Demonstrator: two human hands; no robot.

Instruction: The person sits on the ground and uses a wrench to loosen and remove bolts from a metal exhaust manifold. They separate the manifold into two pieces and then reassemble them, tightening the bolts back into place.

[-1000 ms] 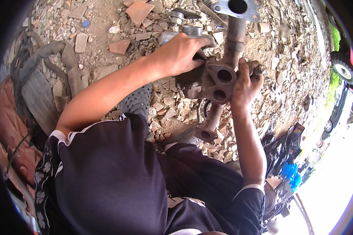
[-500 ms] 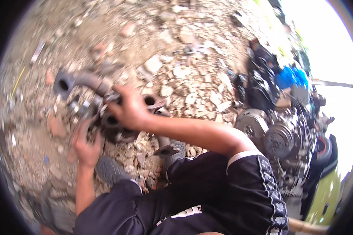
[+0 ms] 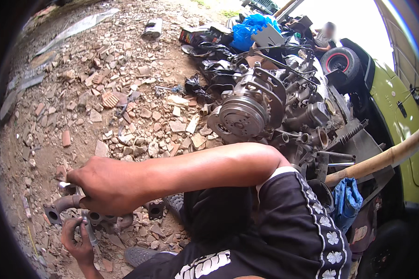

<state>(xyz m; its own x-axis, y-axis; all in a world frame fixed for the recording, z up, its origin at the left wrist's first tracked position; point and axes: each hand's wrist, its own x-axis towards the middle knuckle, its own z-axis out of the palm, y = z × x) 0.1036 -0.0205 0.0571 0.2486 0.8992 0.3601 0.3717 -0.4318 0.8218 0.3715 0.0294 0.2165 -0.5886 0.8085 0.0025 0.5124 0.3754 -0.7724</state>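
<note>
A rusty exhaust manifold (image 3: 69, 202) with flanged ports lies on the rubble at the lower left, in front of my feet. My right hand (image 3: 108, 186) is closed above it, and a silver metal tool end (image 3: 66, 185) pokes out by its thumb side. The rest of that tool is hidden by the hand. Just nearer, my left hand (image 3: 80, 244) pinches a silver metal rod (image 3: 90, 231) that stands tilted against the manifold. Whether the rod and the tool end are one piece I cannot tell.
A greasy engine (image 3: 246, 114) with a pulley stands to the right on the ground. Behind it are black bags, a blue plastic bag (image 3: 253, 30) and a person (image 3: 327, 37). A bamboo pole (image 3: 381, 158) crosses before a green vehicle (image 3: 395, 102). Broken tiles cover the ground.
The view has swung right, so the manifold and my hands sit lower left and the engine is nearer the middle. My left fingers, spread before, are now closed on the rod.
</note>
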